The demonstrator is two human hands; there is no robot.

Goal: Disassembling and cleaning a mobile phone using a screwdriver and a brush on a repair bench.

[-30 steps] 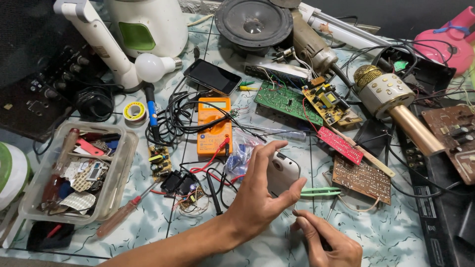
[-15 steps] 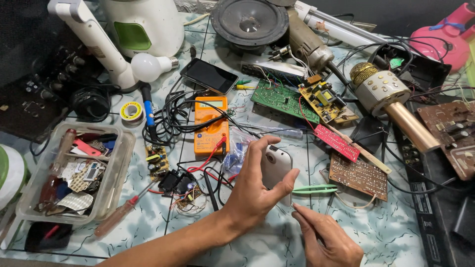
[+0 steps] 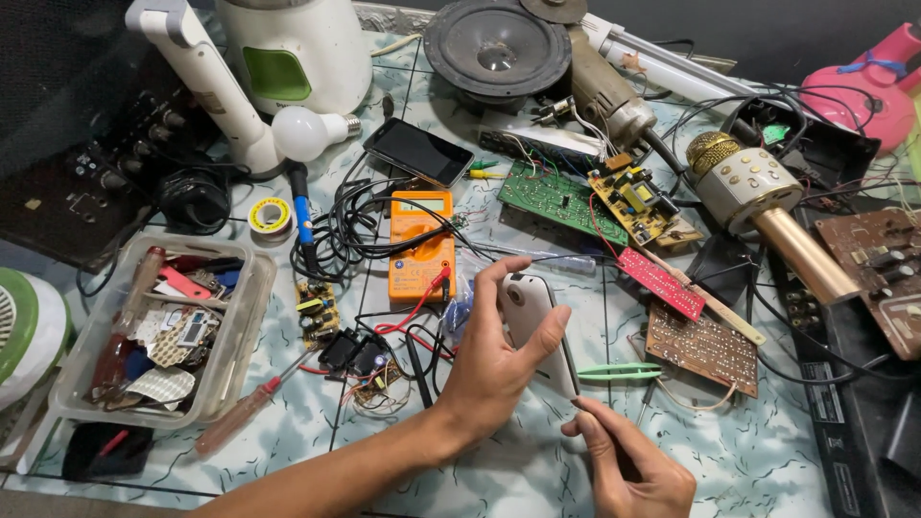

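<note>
1. Two hands work over the crowded desk [image 3: 767,460], and almost every part of it carries parts and cables. At 12 o'clock from the hands stand the black speaker [image 3: 496,45] and the white appliance [image 3: 293,53]. At 9 o'clock sits the clear plastic tray [image 3: 230,355] full of scraps.
2. At 2 o'clock from the hands lies the gold microphone [image 3: 758,197], and the brown circuit board [image 3: 700,345] is at 3 o'clock, near them.
3. The left hand [image 3: 499,369] holds the small white device [image 3: 537,321] upright above the desk, fingers curled over its top and thumb pressing its side. This grip is closed firmly around it.
4. I judge that the device must stay steady, so the thumb should keep its pressure while the other hand works at the lower edge.
5. The right hand [image 3: 628,470] is at 5 o'clock from the device, its fingers pinched narrow as on a thin tool. I cannot tell what tool it is. The fingertips almost touch the lower corner of the device.
6. The orange multimeter [image 3: 420,245] at 11 o'clock trails red and black leads toward the left wrist, so I think the wrist should not sweep left.
7. The green tweezers [image 3: 619,372] lie just beside the device at 3 o'clock. Open room is only at 6 o'clock, near the desk edge.
</note>
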